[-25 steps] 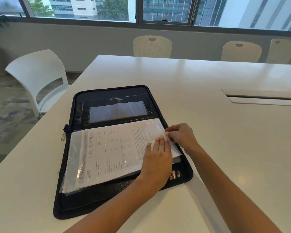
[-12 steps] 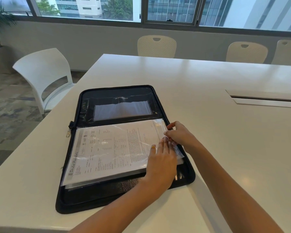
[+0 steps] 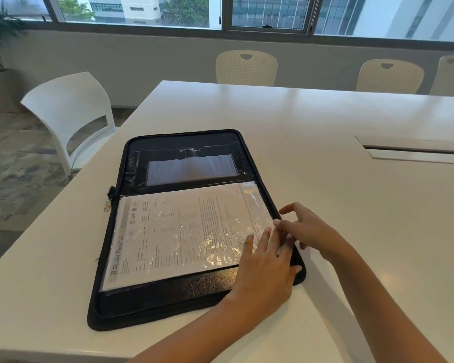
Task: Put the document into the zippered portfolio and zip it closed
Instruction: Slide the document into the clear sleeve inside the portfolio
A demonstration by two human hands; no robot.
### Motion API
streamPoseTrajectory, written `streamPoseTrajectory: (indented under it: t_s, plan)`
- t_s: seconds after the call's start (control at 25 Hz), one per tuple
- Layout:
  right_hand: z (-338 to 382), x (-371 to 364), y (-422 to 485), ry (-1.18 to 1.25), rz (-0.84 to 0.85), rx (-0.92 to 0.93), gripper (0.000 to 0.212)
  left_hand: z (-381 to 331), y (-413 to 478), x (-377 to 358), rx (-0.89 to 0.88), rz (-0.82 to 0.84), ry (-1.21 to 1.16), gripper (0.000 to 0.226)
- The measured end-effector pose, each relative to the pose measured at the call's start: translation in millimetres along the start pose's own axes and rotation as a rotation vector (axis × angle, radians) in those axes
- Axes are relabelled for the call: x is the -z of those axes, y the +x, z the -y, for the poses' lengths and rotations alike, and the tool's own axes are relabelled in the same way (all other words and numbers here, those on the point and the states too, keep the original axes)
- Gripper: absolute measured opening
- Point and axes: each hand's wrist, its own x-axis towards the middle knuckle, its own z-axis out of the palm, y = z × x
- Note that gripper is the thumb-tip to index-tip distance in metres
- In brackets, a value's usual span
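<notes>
Document: flat in unzipped portfolio, long axis left–right. Left hand pressed flat on its right end; right hand fingers straight, touching that edge (zipper pull far left).

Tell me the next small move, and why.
Probably lift the left hand and right hand away, then fold the far half of the portfolio over: the document already lies flat in the near half, and the zipper is undone.
</notes>
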Motion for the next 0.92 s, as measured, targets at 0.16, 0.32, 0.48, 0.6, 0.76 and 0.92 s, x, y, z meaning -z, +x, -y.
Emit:
streamPoseTrajectory:
  t_s: [0.16,0.32,0.48,0.6,0.76,0.92]
  plan:
    - [-13.0,11.2,-20.8,0.018,0.066,-0.015,0.024,-1.5,-8.1,8.1,-0.099,-0.1,-0.12,0.045]
    - [-24.3,6.8,-35.5,-0.019,-0.092,0.062,0.026,9.0,-4.9,14.9,-0.162,-0.145,-0.218,0.035]
    - [-32.3,-7.3,-47.3,-0.26,-0.104,0.081,0.039,35.5,10.1,20.1,-0.124,-0.1,-0.15,0.038]
    - [-31.9,-7.6,-43.1,-0.258,-0.113,0.08,0.035,53.9,20.1,17.1,-0.117,0.002,-0.102,0.044]
    - [-33.8,6.3,-15.8,-0.218,-0.199,0.036,0.026,61.9,24.2,9.7,-0.165,0.052,-0.051,0.051]
    - [-37.3,31.1,36.3,-0.247,-0.388,-0.043,0.026,57.5,31.8,1.6,-0.19,0.075,-0.025,0.059]
